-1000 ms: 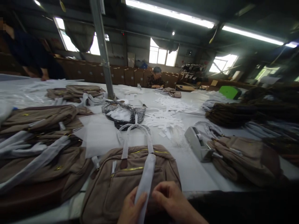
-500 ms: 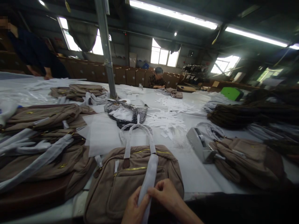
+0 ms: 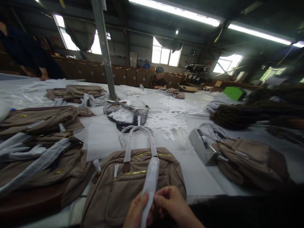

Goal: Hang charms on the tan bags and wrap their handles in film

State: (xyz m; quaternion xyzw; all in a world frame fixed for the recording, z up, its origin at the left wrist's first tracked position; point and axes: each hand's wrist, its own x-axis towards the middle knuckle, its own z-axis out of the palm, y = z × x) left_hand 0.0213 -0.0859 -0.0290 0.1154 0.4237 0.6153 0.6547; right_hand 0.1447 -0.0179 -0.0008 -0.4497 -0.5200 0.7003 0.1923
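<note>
Head view showed the left hand [image 3: 137, 210] and right hand [image 3: 171, 202] both pinching a white wrapped strap [image 3: 150, 183] that ran up the front of a tan bag [image 3: 133, 180] lying at the near edge of the white table [image 3: 201, 177]. A tape dispenser [image 3: 201, 146] stood just right of the bag, more tan bags [image 3: 42, 152] piled toward the left edge.
</note>
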